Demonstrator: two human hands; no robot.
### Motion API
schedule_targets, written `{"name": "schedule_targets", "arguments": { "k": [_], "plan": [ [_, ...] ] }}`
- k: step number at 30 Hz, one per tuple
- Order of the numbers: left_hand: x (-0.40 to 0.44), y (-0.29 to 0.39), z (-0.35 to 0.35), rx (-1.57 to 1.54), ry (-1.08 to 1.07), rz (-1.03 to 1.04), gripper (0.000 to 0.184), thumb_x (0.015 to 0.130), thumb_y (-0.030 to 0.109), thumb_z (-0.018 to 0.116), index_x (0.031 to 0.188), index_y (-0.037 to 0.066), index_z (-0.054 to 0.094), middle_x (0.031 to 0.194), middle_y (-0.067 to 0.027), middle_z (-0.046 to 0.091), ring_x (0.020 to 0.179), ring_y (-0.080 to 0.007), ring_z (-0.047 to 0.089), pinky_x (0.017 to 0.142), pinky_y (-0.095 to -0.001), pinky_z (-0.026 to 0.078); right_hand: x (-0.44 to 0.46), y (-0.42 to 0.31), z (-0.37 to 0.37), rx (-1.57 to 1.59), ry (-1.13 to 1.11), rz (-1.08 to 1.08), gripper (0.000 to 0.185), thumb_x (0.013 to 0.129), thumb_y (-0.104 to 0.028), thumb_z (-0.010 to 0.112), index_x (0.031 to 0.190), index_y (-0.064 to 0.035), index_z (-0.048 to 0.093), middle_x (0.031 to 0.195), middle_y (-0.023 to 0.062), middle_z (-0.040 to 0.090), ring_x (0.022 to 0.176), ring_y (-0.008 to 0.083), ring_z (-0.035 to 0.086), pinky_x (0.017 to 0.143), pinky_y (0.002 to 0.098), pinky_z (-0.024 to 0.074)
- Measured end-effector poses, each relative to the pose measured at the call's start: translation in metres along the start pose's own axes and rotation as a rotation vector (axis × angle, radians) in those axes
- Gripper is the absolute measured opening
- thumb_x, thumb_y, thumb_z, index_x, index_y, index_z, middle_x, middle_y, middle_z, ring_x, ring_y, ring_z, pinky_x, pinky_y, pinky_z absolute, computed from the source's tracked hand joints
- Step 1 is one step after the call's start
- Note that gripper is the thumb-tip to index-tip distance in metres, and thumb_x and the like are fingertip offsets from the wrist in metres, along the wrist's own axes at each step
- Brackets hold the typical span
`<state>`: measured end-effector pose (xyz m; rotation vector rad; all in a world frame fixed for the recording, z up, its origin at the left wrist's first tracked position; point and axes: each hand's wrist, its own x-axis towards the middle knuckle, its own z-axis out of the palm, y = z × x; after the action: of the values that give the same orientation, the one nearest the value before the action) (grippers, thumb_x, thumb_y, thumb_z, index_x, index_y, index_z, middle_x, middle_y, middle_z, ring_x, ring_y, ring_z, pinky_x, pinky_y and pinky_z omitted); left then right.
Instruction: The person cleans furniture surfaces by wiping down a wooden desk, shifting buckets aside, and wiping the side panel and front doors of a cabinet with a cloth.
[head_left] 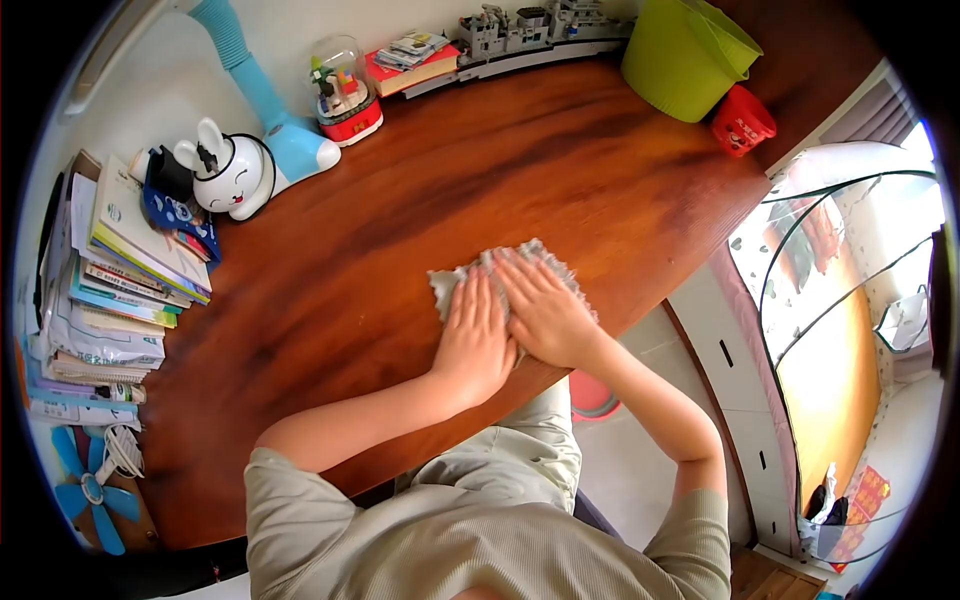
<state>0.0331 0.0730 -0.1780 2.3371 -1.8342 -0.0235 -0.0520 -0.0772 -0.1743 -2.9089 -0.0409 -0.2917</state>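
Observation:
A grey, fuzzy-edged cleaning cloth (440, 290) lies spread on the reddish-brown wooden desk (330, 290), close to its front edge. My left hand (475, 335) rests flat on the cloth's left part, fingers stretched out and pointing away from me. Just right of it, my right hand (545, 310) lies flat on the cloth with its fingers extended. The two hands touch near the thumbs. Much of the cloth is hidden under them; its ragged border shows beyond the fingertips and at both sides.
Books and papers (140, 270) are piled along the left edge, near a blue fan (95, 490). A rabbit-shaped holder (230, 175), a domed toy (345, 95), a red book (420, 72), a grey brick model (520, 45), a green bucket (680, 60) and a red bucket (742, 122) line the back.

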Motion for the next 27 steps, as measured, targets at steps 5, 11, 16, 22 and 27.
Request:
{"name": "schedule_targets", "arguments": {
  "k": [5,11,16,22,27],
  "plan": [
    [-0.016,-0.028,-0.009,0.013,-0.021,-0.028,0.074,0.089,0.030,0.047,0.133,-0.024,0.021,0.144,-0.0394,0.018,0.139,-0.0473,0.012,0.115,-0.0522,0.008,0.024,-0.016,0.009,0.097,0.061,-0.047,0.064,0.084,-0.020,0.045,0.141,0.0067,0.031,0.148,0.0192,0.031,0.139,0.0311,0.027,0.115,0.0441,0.0185],
    [0.039,-0.060,-0.004,0.026,0.036,0.053,0.072,0.091,0.029,0.047,0.136,-0.020,0.020,0.146,-0.0360,0.018,0.140,-0.0447,0.014,0.115,-0.0508,0.011,0.053,0.030,0.013,0.042,0.084,0.013,0.062,0.087,-0.020,0.045,0.141,0.0056,0.030,0.148,0.0197,0.032,0.139,0.0325,0.026,0.115,0.0435,0.0185],
    [0.121,-0.070,0.014,0.093,0.081,0.142,0.073,0.092,0.036,0.047,0.139,-0.014,0.023,0.149,-0.0284,0.022,0.141,-0.0372,0.018,0.115,-0.0495,0.013,0.056,0.091,0.016,-0.079,0.210,0.161,0.057,0.090,-0.023,0.042,0.139,0.0046,0.034,0.146,0.0190,0.035,0.138,0.0317,0.030,0.113,0.0440,0.0220],
    [0.185,-0.062,0.032,0.017,0.180,0.139,0.065,0.093,0.032,0.047,0.139,-0.011,0.027,0.146,-0.0290,0.026,0.139,-0.0399,0.021,0.113,-0.0534,0.015,0.059,0.143,0.016,-0.182,0.292,0.283,0.054,0.092,-0.025,0.040,0.141,-0.0015,0.036,0.146,0.0151,0.037,0.136,0.0302,0.033,0.111,0.0446,0.0263],
    [0.151,-0.050,0.029,0.028,0.153,0.152,0.063,0.092,0.029,0.045,0.138,-0.011,0.029,0.147,-0.0290,0.025,0.139,-0.0415,0.019,0.113,-0.0545,0.014,0.041,0.114,0.017,-0.193,0.278,0.291,0.054,0.091,-0.024,0.040,0.139,0.0011,0.036,0.146,0.0176,0.037,0.136,0.0326,0.032,0.111,0.0462,0.0259]
  ]
}}
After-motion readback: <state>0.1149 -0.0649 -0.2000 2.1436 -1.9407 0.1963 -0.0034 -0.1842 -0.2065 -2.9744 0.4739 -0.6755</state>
